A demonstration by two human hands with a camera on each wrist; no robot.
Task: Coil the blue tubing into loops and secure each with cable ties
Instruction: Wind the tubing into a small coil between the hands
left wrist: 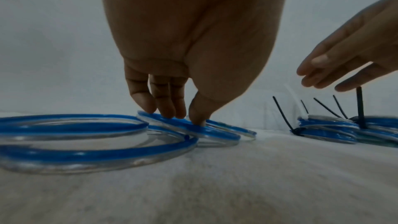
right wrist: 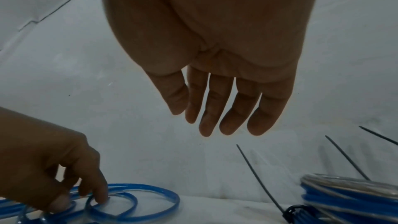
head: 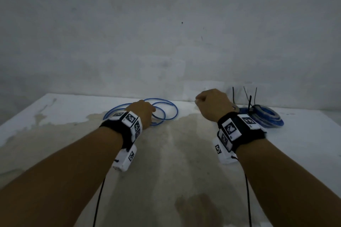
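Blue tubing (head: 158, 110) lies in loose, untied loops on the far middle of the worktop (head: 184, 162), and my left hand (head: 143, 114) is down on it. In the left wrist view the fingertips (left wrist: 165, 110) and thumb press where two loops cross; whether they pinch or only pin the tube I cannot tell. My right hand (right wrist: 217, 81) hovers above the worktop, holding nothing, its grip spread with fingers relaxed and pointing down. To the far right sits a finished coil (head: 267, 118), stacked tight, with black cable ties (head: 250, 101) sticking up from it. I judge this to be the gathering step on a new length: loops formed but not yet stacked. Next I would draw the loops together under the left hand, then send the right for a loose tie, though none shows.
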